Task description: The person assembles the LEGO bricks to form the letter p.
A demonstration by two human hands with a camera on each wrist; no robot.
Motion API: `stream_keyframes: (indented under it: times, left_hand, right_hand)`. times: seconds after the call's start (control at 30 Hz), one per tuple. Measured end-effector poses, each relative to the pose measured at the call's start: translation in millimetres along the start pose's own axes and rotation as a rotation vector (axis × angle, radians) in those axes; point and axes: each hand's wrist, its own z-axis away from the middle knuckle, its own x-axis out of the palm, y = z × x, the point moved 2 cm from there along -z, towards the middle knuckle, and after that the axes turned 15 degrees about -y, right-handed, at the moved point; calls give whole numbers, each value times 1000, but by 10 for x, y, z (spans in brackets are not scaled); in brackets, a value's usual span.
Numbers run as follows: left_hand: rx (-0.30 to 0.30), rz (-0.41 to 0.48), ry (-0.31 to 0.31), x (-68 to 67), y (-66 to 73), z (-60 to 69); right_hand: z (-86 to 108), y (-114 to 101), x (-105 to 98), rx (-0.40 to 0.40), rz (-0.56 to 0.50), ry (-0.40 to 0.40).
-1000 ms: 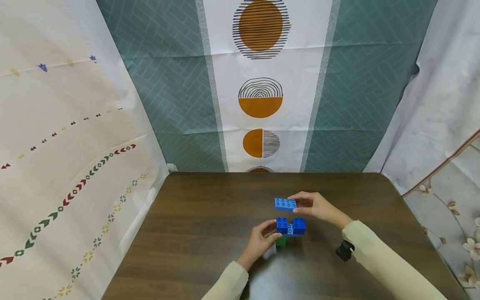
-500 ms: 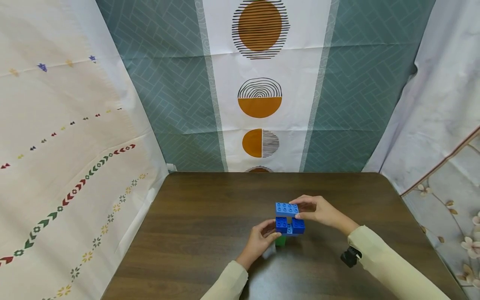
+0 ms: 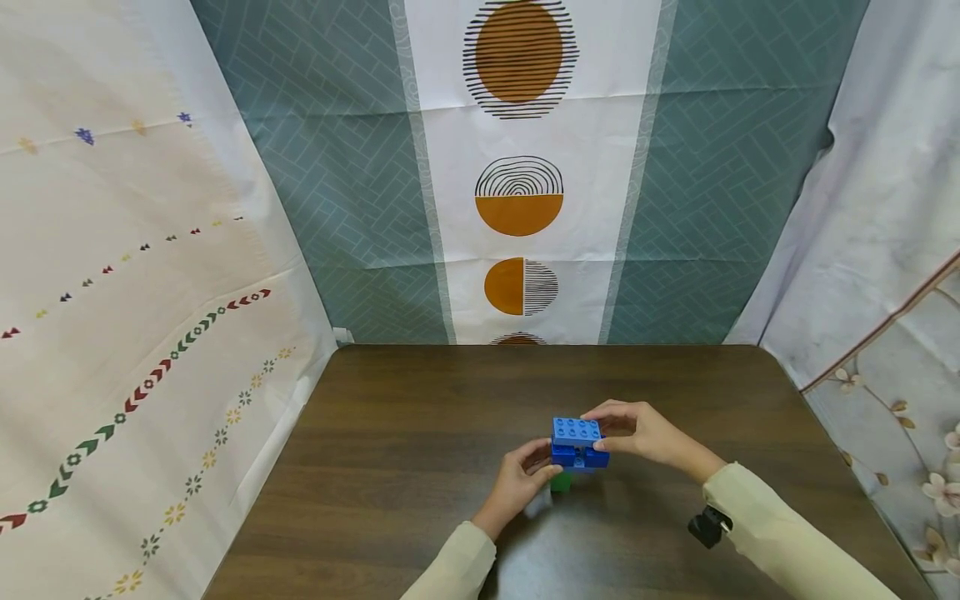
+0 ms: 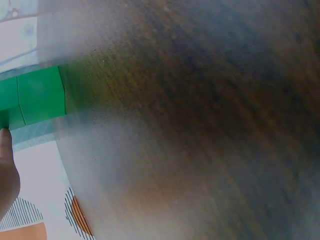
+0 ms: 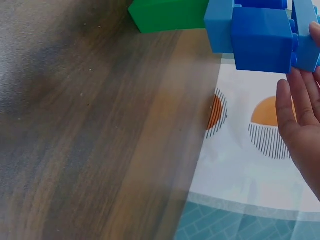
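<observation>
In the head view, my right hand (image 3: 637,431) pinches a light blue toy building brick (image 3: 576,430) at its right end, over a small brick stack. That stack has two dark blue bricks (image 3: 597,459) side by side on another light blue brick (image 5: 219,30), with green bricks (image 3: 561,482) at the bottom. Round the stack's left side curl the fingers of my left hand (image 3: 522,482). The right wrist view shows studs of a dark blue brick (image 5: 262,46) between it and the held brick (image 5: 306,42). A left finger (image 4: 6,145) touches green in the left wrist view.
The stack stands on a brown wooden table (image 3: 420,417). Behind the table hangs a teal and white patterned cloth (image 3: 360,208). Pale cloths (image 3: 150,333) hang at both sides. A small black device (image 3: 709,527) sits at the right sleeve.
My right hand has lowered the light blue brick toward me, from behind and above the stack to the top of the dark blue bricks. The left hand stays put.
</observation>
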Motion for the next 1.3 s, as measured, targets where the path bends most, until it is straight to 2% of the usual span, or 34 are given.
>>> stream_keyframes:
  times: [0.17,0.7,0.77,1.0,1.13,1.3]
  left_hand:
    - [23,11,-7,-6,-15,7]
    - [-4,17,13,0,-58,-9]
    - [-2,17,13,5,-32,-10]
    - [4,21,-2,22,229,61]
    - [0,26,-6,23,283,71]
    - [-11,31,3,18,278,61]
  right_hand:
    - [23,13,25,-2,2,-6]
    - [26,-40,77,-27,3,-32]
    - [27,-48,84,-29,30,-25]
    - [23,-92,132,-23,138,6]
    - [11,-114,146,-19,171,43]
    - [-11,-147,157,-19,180,61]
